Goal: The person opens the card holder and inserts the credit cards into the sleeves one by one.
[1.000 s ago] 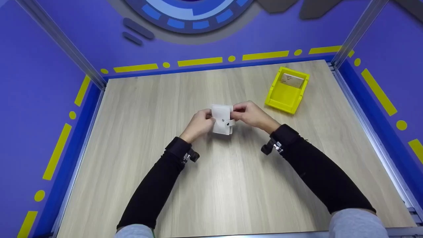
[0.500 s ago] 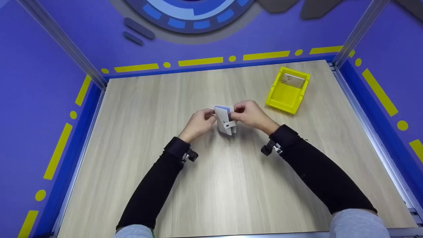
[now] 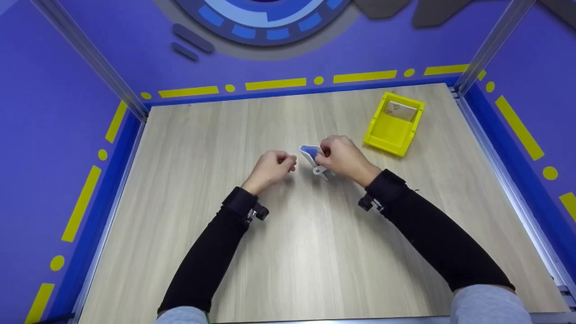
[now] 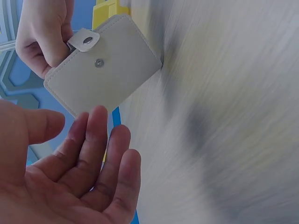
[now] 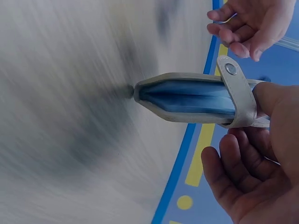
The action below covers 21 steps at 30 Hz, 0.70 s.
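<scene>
My right hand (image 3: 344, 157) pinches an off-white card holder (image 3: 310, 152) by its side, above the middle of the table. In the left wrist view, the card holder's stitched cover (image 4: 117, 65) faces the camera, its metal snap stud bare. The strap (image 5: 240, 93) has its button loose from that stud. Bluish plastic sleeves (image 5: 187, 95) show between the covers in the right wrist view, and a lower corner comes close to the tabletop or touches it; I cannot tell which. Just left of the holder, my left hand (image 3: 272, 168) hovers apart from it with loosely bent fingers, holding nothing.
A yellow bin (image 3: 391, 130) stands at the back right of the wooden table (image 3: 216, 135). Inside, a pale patterned card-like piece (image 3: 400, 110) leans against the bin's far wall. Blue panels with yellow marks border the table at the back and sides.
My left hand has let go of the card holder, which has moved slightly right in my right hand. It has turned from front-on to edge-on, showing the bluish sleeves from above.
</scene>
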Each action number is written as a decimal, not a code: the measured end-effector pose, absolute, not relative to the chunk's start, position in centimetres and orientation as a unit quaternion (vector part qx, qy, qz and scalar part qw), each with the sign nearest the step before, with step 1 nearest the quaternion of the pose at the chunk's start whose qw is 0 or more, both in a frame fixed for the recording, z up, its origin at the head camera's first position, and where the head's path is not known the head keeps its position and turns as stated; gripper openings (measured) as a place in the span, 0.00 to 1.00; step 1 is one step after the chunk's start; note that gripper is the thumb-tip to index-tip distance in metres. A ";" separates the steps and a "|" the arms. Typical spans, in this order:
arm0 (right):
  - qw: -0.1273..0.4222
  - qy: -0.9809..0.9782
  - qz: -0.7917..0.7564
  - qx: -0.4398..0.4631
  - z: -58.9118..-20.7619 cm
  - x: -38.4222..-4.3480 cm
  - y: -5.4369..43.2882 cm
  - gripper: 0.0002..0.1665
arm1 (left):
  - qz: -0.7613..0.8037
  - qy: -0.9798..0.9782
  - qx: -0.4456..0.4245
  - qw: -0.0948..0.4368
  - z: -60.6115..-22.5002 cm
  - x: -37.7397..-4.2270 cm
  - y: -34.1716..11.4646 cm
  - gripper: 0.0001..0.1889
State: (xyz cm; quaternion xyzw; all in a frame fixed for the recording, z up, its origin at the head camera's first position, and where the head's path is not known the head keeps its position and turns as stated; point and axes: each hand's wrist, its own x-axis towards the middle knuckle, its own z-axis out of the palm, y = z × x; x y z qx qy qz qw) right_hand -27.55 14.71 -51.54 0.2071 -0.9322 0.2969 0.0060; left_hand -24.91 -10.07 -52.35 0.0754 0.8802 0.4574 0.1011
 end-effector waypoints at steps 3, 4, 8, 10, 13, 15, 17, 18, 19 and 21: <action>0.021 -0.934 0.281 0.219 -51.4 -27.5 14.7 0.11 | 0.459 0.879 0.083 0.101 -52.3 -24.8 -9.9 0.19; 0.023 -0.935 0.278 0.220 -51.4 -27.4 14.6 0.11 | 0.458 0.879 0.086 0.101 -52.3 -24.8 -9.9 0.19; 0.028 -0.937 0.267 0.221 -51.2 -27.3 14.6 0.12 | 0.450 0.883 0.090 0.098 -52.3 -24.7 -9.9 0.21; 0.036 -0.940 0.254 0.227 -51.1 -27.3 14.6 0.12 | 0.446 0.885 0.091 0.097 -52.2 -24.7 -9.9 0.22; 0.048 -0.943 0.221 0.243 -50.9 -27.3 14.6 0.13 | 0.441 0.887 0.094 0.101 -52.1 -24.6 -9.9 0.23; 0.056 -0.946 0.187 0.259 -50.7 -27.3 14.6 0.14 | 0.437 0.888 0.098 0.106 -52.1 -24.6 -9.8 0.24; 0.055 -0.948 0.161 0.270 -50.4 -27.2 14.5 0.15 | 0.432 0.889 0.101 0.111 -52.1 -24.6 -9.8 0.25; 0.054 -0.948 0.149 0.275 -50.3 -27.2 14.4 0.15 | 0.429 0.891 0.102 0.113 -52.1 -24.5 -9.8 0.25; 0.053 -0.949 0.141 0.278 -50.2 -27.2 14.4 0.16 | 0.426 0.891 0.103 0.116 -52.1 -24.5 -9.8 0.25; 0.050 -0.948 0.133 0.284 -50.0 -27.1 14.3 0.16 | 0.422 0.892 0.105 0.122 -52.1 -24.5 -9.7 0.26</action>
